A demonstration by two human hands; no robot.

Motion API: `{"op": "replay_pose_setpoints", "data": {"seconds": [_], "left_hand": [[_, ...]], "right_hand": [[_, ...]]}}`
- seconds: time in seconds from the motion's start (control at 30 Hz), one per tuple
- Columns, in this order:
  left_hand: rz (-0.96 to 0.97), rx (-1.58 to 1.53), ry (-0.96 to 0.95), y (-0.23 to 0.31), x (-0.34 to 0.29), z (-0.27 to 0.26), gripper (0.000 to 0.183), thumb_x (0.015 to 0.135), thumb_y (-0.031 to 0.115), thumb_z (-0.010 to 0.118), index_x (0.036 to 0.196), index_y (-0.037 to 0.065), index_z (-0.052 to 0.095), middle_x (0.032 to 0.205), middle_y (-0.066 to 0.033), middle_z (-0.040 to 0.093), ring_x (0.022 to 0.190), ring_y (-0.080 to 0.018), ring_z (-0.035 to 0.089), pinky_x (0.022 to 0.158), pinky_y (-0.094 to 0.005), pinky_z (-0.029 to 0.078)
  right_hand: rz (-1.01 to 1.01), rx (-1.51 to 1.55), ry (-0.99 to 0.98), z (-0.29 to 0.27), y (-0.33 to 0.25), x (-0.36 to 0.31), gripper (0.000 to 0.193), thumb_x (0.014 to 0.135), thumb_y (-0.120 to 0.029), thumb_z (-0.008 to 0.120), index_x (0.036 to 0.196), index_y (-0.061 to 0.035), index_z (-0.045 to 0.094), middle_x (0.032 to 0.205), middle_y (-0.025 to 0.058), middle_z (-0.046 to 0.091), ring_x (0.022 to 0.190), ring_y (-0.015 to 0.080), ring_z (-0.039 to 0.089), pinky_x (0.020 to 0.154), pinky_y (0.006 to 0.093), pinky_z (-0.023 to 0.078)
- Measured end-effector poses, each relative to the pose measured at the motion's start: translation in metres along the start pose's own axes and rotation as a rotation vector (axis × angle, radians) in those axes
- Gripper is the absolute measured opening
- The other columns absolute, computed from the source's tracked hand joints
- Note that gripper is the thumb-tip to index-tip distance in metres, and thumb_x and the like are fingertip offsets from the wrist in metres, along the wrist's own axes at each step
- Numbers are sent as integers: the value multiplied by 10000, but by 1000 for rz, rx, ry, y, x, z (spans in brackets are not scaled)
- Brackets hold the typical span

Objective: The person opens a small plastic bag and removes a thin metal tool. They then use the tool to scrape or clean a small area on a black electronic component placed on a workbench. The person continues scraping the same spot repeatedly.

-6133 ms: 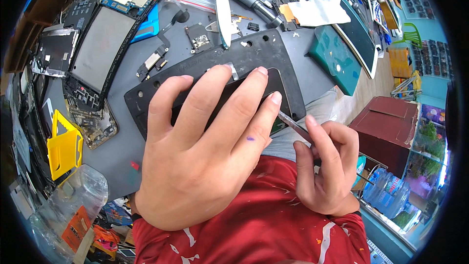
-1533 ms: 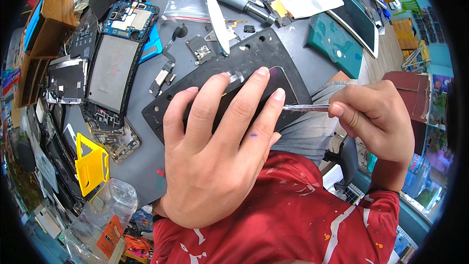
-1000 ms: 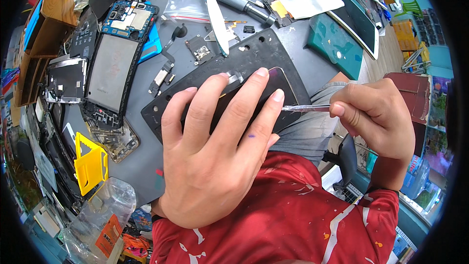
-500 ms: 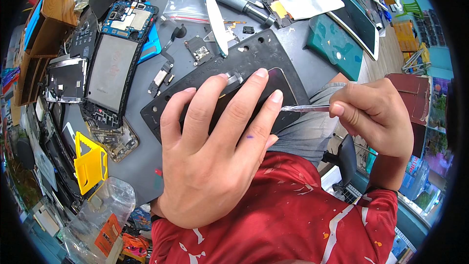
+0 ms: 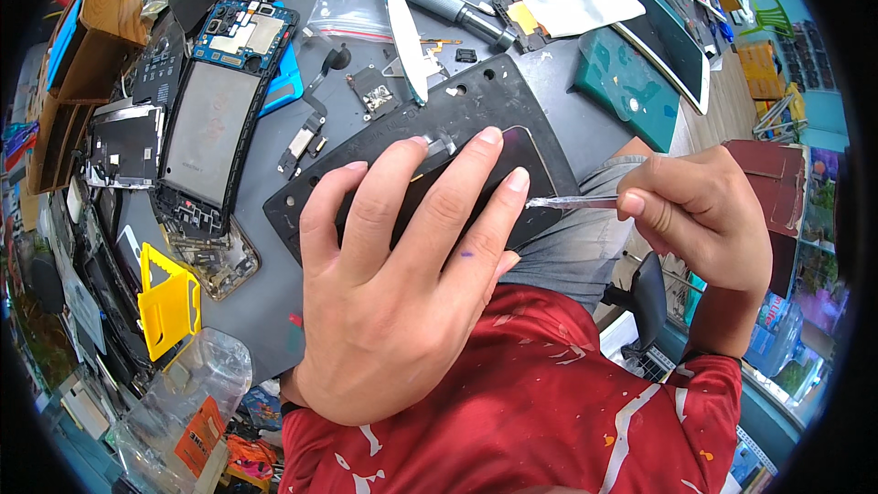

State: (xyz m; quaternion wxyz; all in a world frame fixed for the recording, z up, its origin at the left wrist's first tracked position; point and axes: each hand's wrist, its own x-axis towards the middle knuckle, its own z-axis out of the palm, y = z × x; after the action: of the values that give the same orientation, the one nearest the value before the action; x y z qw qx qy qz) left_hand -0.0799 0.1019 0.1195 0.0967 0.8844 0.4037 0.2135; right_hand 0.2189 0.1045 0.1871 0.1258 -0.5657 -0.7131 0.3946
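My left hand (image 5: 402, 284) lies flat with fingers spread over a dark phone (image 5: 524, 157) on a black pad with holes (image 5: 366, 142). Its palm hides most of the phone. Between the thumb and fingers of my right hand (image 5: 700, 210) is a thin, flat metal tool (image 5: 581, 202). The tool's tip has a shiny, whitish look. It points left, at the phone's right edge, close to my left index finger. I cannot tell whether the tip touches the phone.
An opened phone with a blue circuit board (image 5: 240, 35) lies left, above a yellow plastic piece (image 5: 170, 302). A white blade-shaped tool (image 5: 407, 41) reaches the pad's far edge. A green case (image 5: 626, 87) and a white-framed device (image 5: 681, 55) lie far right. Small phone parts (image 5: 370, 91) are scattered beyond the pad.
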Motion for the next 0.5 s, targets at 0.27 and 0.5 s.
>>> {"op": "replay_pose_setpoints", "data": {"seconds": [0.27, 0.5], "left_hand": [[10, 19, -19, 0, 1, -2, 494, 971, 370, 814, 1422, 173, 857, 1608, -56, 714, 1381, -359, 617, 1165, -527, 439], [9, 3, -2, 0, 1, -1, 519, 939, 347, 850, 1425, 167, 856, 1589, -66, 733, 1370, -367, 629, 1164, -521, 438]], "right_hand": [[78, -40, 160, -28, 8, -30, 308, 1171, -149, 694, 919, 18, 749, 585, 7, 566, 467, 89, 549, 488, 302, 364], [-29, -19, 277, -28, 17, -61, 267, 1147, -175, 705, 1019, 50, 774, 638, 13, 636, 504, 91, 571, 504, 275, 396]]}}
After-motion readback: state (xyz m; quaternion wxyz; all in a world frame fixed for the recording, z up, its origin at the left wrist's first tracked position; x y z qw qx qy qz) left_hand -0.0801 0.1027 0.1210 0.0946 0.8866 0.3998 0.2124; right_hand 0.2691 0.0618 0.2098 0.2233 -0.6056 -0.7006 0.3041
